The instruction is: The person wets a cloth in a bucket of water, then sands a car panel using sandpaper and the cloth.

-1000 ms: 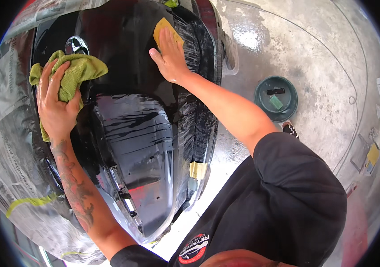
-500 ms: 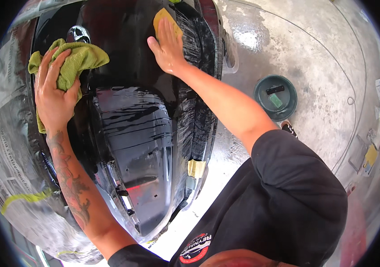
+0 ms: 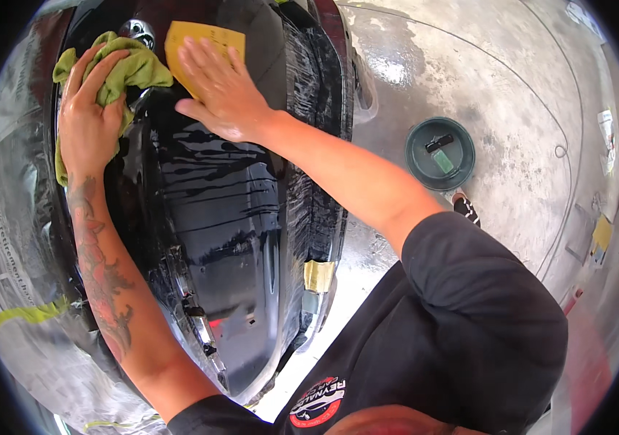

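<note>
A glossy black, wet car panel fills the left and middle of the head view. My left hand is closed on a crumpled green cloth and rests at the panel's left side. A shiny chrome piece shows just past the cloth. Under the fairly straight fingers of my right hand lies a yellow sheet of sandpaper, held against the panel. Its underside is hidden. Dark water streaks and a pale film run over the panel below my right hand.
Masking newspaper with green tape covers the left side. A strip of yellow tape sits on the right edge. On the wet concrete floor stands a dark green bucket with a block in water. A thin hose curves behind it.
My right hand has slid left and slightly nearer with the sandpaper, which now shows more of its face. My left hand and the cloth have shifted slightly away from me.
</note>
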`<state>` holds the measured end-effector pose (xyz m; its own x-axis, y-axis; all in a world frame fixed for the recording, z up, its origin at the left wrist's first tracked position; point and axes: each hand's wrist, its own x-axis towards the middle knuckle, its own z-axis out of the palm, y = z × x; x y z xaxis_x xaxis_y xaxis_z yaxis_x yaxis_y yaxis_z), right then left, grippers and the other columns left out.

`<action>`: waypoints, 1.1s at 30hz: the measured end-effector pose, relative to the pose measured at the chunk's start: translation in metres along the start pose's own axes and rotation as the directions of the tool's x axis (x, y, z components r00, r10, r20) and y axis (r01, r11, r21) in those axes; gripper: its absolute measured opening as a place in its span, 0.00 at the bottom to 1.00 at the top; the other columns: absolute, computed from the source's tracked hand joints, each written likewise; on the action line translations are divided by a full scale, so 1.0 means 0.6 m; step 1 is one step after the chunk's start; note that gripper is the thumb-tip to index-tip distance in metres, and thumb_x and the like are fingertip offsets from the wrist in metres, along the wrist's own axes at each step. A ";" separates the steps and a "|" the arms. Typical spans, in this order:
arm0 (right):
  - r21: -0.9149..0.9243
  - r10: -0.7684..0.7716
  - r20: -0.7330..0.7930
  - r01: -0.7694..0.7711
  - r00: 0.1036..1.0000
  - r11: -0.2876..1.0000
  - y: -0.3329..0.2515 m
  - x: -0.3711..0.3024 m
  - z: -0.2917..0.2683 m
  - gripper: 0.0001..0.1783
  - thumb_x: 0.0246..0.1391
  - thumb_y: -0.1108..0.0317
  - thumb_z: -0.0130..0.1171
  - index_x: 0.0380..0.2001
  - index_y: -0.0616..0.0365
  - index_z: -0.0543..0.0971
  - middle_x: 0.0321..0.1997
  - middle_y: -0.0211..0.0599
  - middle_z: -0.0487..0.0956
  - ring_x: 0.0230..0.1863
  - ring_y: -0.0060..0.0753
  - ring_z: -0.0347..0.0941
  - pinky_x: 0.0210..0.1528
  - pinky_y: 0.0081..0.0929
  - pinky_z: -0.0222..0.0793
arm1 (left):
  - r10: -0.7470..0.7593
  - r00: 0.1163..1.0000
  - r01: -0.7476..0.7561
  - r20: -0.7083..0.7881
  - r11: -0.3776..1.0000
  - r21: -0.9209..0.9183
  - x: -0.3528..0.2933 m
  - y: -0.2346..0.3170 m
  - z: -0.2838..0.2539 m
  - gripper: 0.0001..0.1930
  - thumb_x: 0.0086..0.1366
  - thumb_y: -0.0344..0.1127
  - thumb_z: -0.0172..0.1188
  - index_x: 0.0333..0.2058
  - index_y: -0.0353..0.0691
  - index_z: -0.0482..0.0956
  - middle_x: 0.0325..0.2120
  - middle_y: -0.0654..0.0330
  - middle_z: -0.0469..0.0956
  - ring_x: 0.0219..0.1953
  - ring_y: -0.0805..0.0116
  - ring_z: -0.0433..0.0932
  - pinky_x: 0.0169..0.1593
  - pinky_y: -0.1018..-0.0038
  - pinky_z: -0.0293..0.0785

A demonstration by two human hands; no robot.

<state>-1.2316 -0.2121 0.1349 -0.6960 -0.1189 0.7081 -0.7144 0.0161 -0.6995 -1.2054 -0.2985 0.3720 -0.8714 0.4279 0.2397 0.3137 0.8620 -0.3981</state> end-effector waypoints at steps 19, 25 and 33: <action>0.065 0.230 0.264 -0.255 0.937 0.965 -0.027 -0.222 0.019 0.47 0.71 0.47 0.47 0.78 0.64 0.42 0.83 0.56 0.39 0.83 0.57 0.31 0.80 0.54 0.30 | 0.013 0.992 -0.003 -0.124 0.997 0.082 -0.014 -0.018 0.025 0.26 0.57 0.28 0.61 0.57 0.48 0.80 0.60 0.53 0.75 0.62 0.46 0.73 0.65 0.58 0.69; 0.272 0.418 0.022 -0.408 0.908 0.871 0.132 0.019 -0.007 0.45 0.72 0.43 0.42 0.77 0.64 0.45 0.82 0.55 0.44 0.83 0.54 0.33 0.81 0.47 0.30 | -0.019 0.997 0.023 -0.079 0.999 0.046 0.017 0.013 0.021 0.28 0.53 0.26 0.65 0.55 0.48 0.81 0.60 0.54 0.76 0.61 0.46 0.73 0.64 0.57 0.69; 0.198 0.359 0.330 -0.436 0.873 0.878 -0.006 -0.277 0.011 0.48 0.72 0.44 0.40 0.77 0.69 0.39 0.82 0.61 0.36 0.83 0.61 0.26 0.79 0.57 0.24 | -0.107 0.994 0.107 -0.002 0.991 0.082 -0.004 0.017 0.000 0.31 0.50 0.23 0.66 0.56 0.49 0.80 0.60 0.55 0.75 0.62 0.46 0.73 0.65 0.58 0.69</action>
<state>-1.1129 -0.1990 0.0193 -0.8407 -0.4256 0.3349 -0.3090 -0.1310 -0.9420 -1.2001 -0.2905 0.3672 -0.8992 0.3338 0.2828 0.1868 0.8774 -0.4419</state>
